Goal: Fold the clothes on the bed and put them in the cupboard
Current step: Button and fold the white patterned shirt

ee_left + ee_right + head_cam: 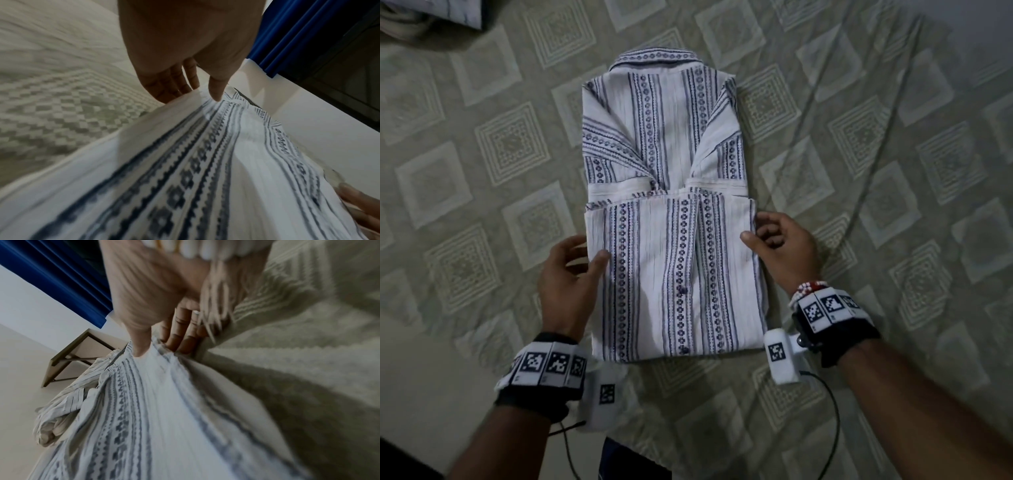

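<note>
Head view: two hands, left (570, 274) and right (782, 246), each pinch one folded shirt (671, 212).

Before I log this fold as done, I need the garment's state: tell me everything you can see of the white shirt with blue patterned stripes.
The white shirt with blue patterned stripes lies flat on the beige diamond-patterned bedspread, collar at the far end, sleeves folded inward, its lower half folded up over the middle. The fabric looks thin and crinkled; small dark buttons show along the placket. The left hand grips its left edge and the right hand its right edge, thumbs on top.
</note>
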